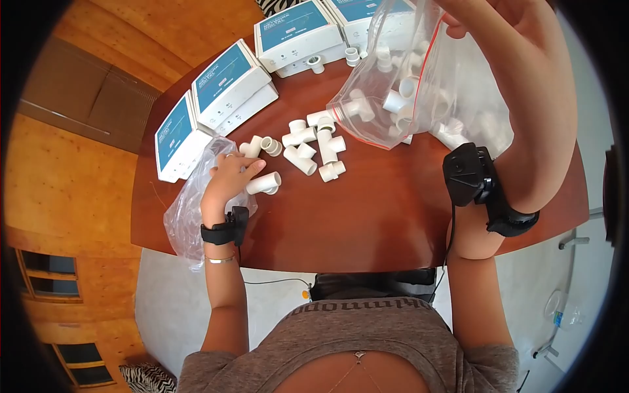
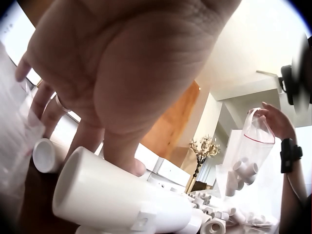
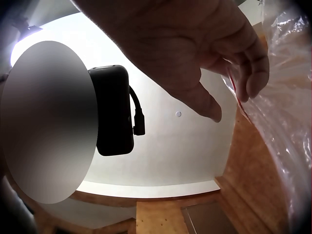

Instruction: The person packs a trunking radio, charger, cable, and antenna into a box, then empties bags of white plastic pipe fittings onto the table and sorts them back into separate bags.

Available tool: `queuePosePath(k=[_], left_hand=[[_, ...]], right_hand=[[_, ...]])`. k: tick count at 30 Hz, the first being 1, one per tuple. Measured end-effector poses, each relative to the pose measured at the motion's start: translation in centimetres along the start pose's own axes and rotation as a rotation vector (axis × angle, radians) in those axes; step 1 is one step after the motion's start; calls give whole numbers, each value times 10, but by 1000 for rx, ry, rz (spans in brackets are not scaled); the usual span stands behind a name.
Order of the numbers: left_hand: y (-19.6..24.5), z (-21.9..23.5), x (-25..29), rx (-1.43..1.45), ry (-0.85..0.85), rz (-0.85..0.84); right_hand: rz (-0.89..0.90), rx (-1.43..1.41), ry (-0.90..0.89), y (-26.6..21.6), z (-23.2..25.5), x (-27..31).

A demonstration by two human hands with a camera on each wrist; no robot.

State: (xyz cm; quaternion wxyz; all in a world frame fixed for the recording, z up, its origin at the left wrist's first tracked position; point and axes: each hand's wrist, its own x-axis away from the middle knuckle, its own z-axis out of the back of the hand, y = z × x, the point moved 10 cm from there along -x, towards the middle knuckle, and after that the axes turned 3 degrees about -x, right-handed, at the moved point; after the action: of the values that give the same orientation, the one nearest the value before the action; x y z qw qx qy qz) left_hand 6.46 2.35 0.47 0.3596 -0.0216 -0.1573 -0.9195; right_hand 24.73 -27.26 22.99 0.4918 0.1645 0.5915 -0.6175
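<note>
My right hand (image 1: 501, 19) is raised above the right side of the table and grips the upper part of a clear zip bag (image 1: 452, 75) with a red seal line. White plastic pipe fittings show inside the hanging bag, also in the left wrist view. My left hand (image 1: 229, 178) is low at the table's left, its fingers extended beside a white tee fitting (image 2: 117, 190). Under and beside that hand lies a crumpled clear plastic bag (image 1: 187, 219). Several loose tee fittings (image 1: 329, 145) and a short coupling (image 1: 271, 146) lie between the hands.
White-and-blue boxes (image 1: 226, 82) stand in stacks along the far left and back edge. Two small fittings (image 1: 316, 64) sit before the back boxes. More fittings in clear plastic (image 1: 481, 131) lie at the right, near my right forearm. A cable (image 1: 275, 281) runs below the table's front edge.
</note>
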Motion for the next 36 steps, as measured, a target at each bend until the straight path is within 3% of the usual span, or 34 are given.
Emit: queuePosePath(k=[3, 5, 6, 7, 9, 10, 12, 15, 18, 21, 22, 24, 25, 27, 29, 30, 32, 33, 35, 36], left_hand=[[12, 10, 8, -55, -71, 78], [31, 50, 21, -200, 227, 64], [53, 71, 32, -216, 338, -31], [66, 82, 37, -215, 341, -32], [127, 107, 56, 178, 384, -495], [139, 111, 57, 178, 388, -497], [189, 114, 76, 542, 236, -922], [230, 108, 81, 460, 169, -1043], [253, 93, 68, 416, 70, -957], [274, 81, 60, 355, 2, -1047], [276, 82, 61, 249, 13, -1037], [274, 91, 51, 337, 3, -1061], [273, 99, 49, 425, -12, -1069], [256, 111, 38, 480, -10, -982], [227, 131, 18, 544, 227, -901], [223, 127, 13, 544, 219, -908], [193, 105, -16, 345, 221, -598], [183, 97, -27, 345, 216, -596], [152, 52, -61, 283, -77, -425], [142, 43, -67, 279, -82, -422]], right_hand=[[-23, 2, -22, 2, 1, -4], [-36, 3, -51, 2, -2, -9], [-49, 6, -78, 2, -4, -12], [-66, 5, -112, 2, -7, -14], [-101, 20, -158, 1, -11, -18], [-128, 45, -145, 2, -12, -19], [-146, 173, 26, 2, -5, -18], [-91, 187, 11, -4, -8, -19], [-78, 180, -11, -9, -9, -19], [-78, 131, 45, -9, 1, -23], [-137, -76, 42, 4, 7, -23], [-196, -276, 41, 16, 10, -26], [-207, -218, 119, 18, 19, -28], [-221, -154, 205, 24, 28, -27], [-125, -154, 304, 18, 37, -24], [-96, -90, 333, 14, 39, -23], [-67, 36, 439, 6, 40, -22], [-72, 64, 472, 4, 39, -20], [-88, 129, 474, 2, 36, -19], [-92, 148, 458, 2, 33, -20]])
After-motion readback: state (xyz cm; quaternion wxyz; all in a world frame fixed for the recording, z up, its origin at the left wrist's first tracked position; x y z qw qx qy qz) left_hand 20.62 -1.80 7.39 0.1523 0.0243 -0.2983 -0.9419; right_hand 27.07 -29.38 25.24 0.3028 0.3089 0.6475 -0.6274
